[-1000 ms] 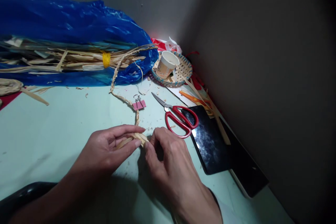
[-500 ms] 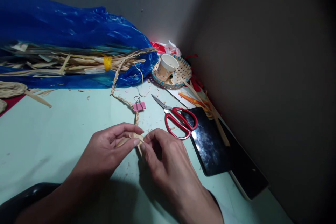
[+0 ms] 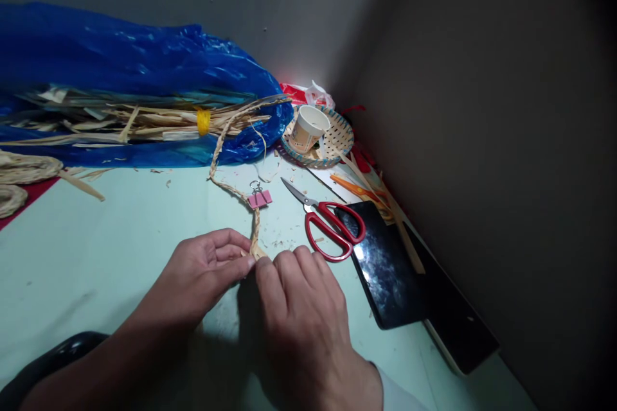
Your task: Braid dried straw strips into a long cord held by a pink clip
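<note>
A plaited straw braid (image 3: 256,226) runs down from the blue bag, through a pink binder clip (image 3: 259,199), to my two hands. My left hand (image 3: 205,270) pinches the braid's lower end between thumb and fingers. Close beside it, my right hand (image 3: 303,302) is closed on the straw strands at the same end, knuckles up; its fingertips are mostly hidden. The clip lies on the pale green table, gripping the braid just beyond my fingers. Red-handled scissors (image 3: 332,228) rest to the right of the braid, partly on a black tablet (image 3: 385,282).
A blue plastic bag (image 3: 144,51) holds a straw bundle (image 3: 168,122) tied in yellow. A paper cup (image 3: 308,130) stands in a woven basket (image 3: 344,138). Coiled braid (image 3: 29,167) lies at the left; orange scissors (image 3: 351,187) lie near the dark right wall.
My right hand has turned over, knuckles now upward, and pulled its strand down across the braid. My left hand keeps its pinch. The whole view has shifted slightly.
</note>
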The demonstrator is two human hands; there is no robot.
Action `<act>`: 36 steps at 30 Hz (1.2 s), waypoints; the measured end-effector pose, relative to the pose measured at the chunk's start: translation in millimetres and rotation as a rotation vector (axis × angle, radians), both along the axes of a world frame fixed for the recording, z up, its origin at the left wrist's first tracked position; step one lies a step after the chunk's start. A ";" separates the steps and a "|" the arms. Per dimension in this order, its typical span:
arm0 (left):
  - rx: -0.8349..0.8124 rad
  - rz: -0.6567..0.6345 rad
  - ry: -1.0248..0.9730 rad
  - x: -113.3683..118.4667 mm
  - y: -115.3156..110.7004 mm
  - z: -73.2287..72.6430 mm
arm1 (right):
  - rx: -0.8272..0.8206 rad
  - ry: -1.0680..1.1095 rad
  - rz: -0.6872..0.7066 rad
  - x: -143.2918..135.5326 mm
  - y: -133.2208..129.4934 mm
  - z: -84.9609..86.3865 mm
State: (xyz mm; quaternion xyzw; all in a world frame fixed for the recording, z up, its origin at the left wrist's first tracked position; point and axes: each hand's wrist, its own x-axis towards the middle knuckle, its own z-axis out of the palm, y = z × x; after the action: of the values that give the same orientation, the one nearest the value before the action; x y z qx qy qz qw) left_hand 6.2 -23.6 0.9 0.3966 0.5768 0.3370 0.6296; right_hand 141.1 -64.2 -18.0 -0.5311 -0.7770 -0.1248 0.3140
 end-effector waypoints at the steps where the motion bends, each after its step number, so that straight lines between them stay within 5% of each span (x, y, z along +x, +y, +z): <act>1: -0.017 -0.006 -0.003 -0.4 0.7 1.0 | 0.057 -0.022 0.034 0.2 1.0 -0.3; 14: -0.053 -0.029 -0.027 -4.1 1.9 -4.2 | 0.032 -0.041 0.226 7.0 1.0 0.6; 20: -0.001 -0.048 -0.037 -5.5 2.6 -6.9 | -0.483 0.368 0.191 33.4 8.9 16.9; 25: 0.009 -0.068 -0.055 -6.5 4.0 -6.0 | -0.920 0.459 0.246 43.9 16.1 24.7; 32: 0.111 -0.071 0.165 -2.4 1.4 -1.3 | -0.751 0.460 0.176 38.5 14.0 25.5; 36: 0.160 -0.091 0.251 -0.4 -1.3 -4.0 | -0.482 0.412 0.150 23.9 4.3 12.9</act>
State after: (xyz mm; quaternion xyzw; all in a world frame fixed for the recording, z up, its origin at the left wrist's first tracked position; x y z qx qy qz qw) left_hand 5.8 -24.9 -3.1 0.5103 0.6039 0.3008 0.5333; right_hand 165.0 -59.9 -5.1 -0.5455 -0.7412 0.1964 0.3383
